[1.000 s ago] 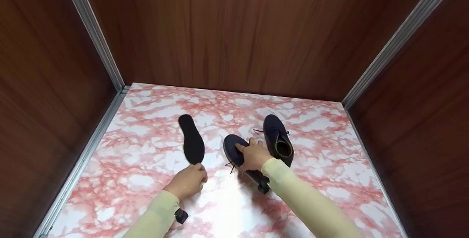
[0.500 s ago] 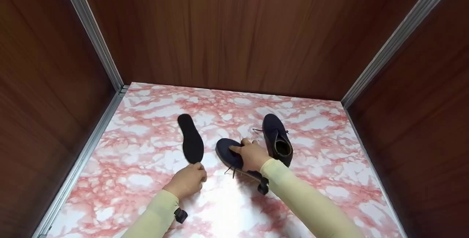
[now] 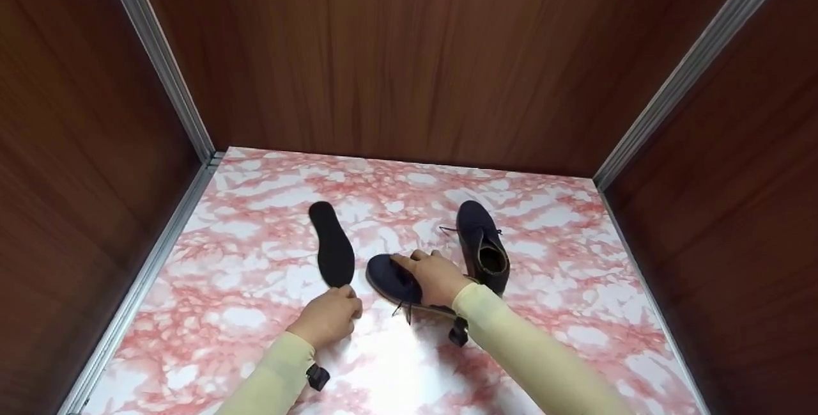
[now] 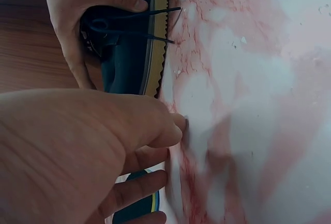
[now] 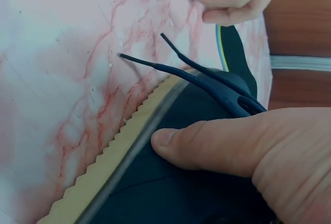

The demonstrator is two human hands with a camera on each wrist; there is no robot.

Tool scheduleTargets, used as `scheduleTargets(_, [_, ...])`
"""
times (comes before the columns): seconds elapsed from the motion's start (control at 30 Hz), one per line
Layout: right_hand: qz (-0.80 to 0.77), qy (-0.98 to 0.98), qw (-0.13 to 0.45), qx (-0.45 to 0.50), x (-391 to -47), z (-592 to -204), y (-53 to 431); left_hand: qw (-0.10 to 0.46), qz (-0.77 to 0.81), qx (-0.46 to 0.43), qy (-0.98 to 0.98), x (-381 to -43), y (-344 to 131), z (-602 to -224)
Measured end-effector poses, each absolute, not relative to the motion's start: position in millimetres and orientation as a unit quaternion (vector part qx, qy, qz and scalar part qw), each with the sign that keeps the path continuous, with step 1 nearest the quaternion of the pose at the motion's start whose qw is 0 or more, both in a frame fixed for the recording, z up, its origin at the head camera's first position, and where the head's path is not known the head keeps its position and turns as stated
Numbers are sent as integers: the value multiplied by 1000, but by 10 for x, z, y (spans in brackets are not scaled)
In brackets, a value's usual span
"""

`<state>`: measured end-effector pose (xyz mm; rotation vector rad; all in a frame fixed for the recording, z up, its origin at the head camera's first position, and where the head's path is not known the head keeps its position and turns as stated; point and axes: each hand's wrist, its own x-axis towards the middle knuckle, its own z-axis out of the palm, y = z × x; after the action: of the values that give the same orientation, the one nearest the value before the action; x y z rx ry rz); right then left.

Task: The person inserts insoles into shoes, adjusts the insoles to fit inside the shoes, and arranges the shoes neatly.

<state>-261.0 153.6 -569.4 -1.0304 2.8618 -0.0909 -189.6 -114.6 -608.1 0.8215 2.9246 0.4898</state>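
My right hand [image 3: 438, 282] holds a dark navy lace-up shoe [image 3: 383, 275] by its forefoot, fingers over the upper. In the right wrist view the thumb lies along the shoe's side, just above its tan serrated welt. Loose laces [image 5: 191, 76] stick out over that edge. My left hand [image 3: 327, 320] stays low near the end of a black insole [image 3: 335, 252], overlapping it in the head view. Its fingers are loosely bent with fingertips at the tabletop. Behind them in the left wrist view shows the insole [image 4: 135, 213] with its yellow and blue edge.
A second matching shoe [image 3: 476, 226] stands upright to the right, behind the right hand, toe pointing away. The red-and-white marbled tabletop [image 3: 243, 261] is enclosed by dark wood panels [image 3: 396, 63] with metal corner rails [image 3: 166, 57].
The held shoe has swung its toe leftward and nearer to me under my right hand. The left hand, the insole and the second shoe look unmoved.
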Motion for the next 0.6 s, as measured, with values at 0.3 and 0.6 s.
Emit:
scheduleTargets(0.3, [-30, 943, 52, -328, -2562, -5716, 1531, -15, 168, 208, 963, -1941, -964, -6056])
scheduleTargets(0.6, [-10, 945, 62, -320, -2525, -5712, 1492, -74, 187, 198, 959, -2085, -694, -6072])
